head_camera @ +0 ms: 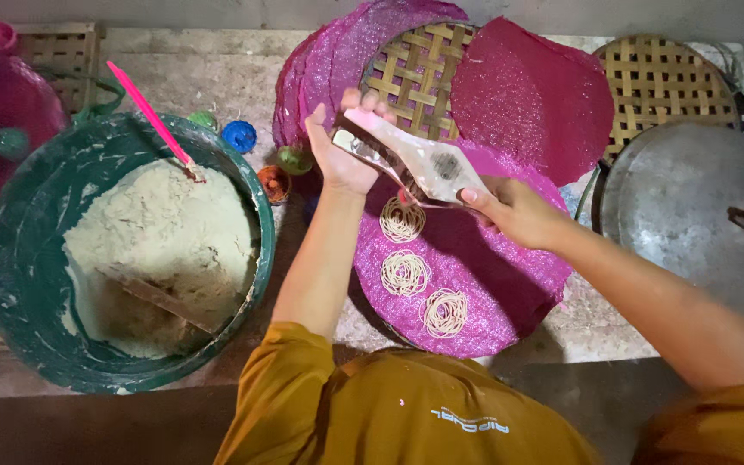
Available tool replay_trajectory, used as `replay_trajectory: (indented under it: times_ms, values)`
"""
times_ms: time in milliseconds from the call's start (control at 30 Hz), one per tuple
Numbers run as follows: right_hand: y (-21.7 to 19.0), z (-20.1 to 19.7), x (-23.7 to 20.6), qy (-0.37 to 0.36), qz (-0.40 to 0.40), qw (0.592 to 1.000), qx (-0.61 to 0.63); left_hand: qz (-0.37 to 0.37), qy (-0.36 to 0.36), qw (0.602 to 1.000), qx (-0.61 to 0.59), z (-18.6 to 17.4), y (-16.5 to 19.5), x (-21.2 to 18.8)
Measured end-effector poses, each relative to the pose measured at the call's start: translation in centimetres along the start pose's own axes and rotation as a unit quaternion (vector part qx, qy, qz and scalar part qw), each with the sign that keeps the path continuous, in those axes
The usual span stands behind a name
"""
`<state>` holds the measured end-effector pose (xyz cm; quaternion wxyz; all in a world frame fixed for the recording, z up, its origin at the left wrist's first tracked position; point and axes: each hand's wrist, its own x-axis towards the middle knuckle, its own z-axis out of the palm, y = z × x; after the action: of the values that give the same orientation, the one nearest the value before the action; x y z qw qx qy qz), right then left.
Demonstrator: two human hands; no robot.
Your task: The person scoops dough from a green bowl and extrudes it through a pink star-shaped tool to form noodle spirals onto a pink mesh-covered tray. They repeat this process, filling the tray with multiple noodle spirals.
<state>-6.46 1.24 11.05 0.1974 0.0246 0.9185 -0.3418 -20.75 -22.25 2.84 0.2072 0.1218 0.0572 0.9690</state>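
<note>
Gripping a wooden noodle press (415,159) with both hands here. The left hand (342,146) has its fingers curled tight around the far end of the two handles, and the right hand (510,207) pinches the wider end, thumb on top, fingers closed underneath. The press sits tilted just above a pink mesh mat (475,284) that lies at the near edge of the stone counter (208,69).

Right under the press there's a little coil of thin noodle strands (402,220), with two more coils (428,293) in a diagonal row toward the near edge, all resting on the mat, close together but not touching.

Behind the hands, a round woven bamboo tray (415,73) has more pink mats (531,99) draped over it. At the left end sits a big green tub (10,258) of pale dough (161,241) with a pink stick (148,112) poking out. A round metal lid (691,207) is at the right end, over another bamboo tray (660,77).
</note>
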Motion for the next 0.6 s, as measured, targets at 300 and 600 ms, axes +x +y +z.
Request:
replay_trajectory:
  times_ms: [300, 600]
  values:
    - [2.3, 1.0, 1.1, 0.005, -0.029, 0.997, 0.067, -0.307, 0.161, 0.799, 0.492, -6.2, -2.0, -4.1]
    - [7.5, 1.1, 1.5, 0.07, -0.046, 0.968, 0.238, -0.02, -0.087, 0.407, 0.909, -6.0, -0.9, -12.2]
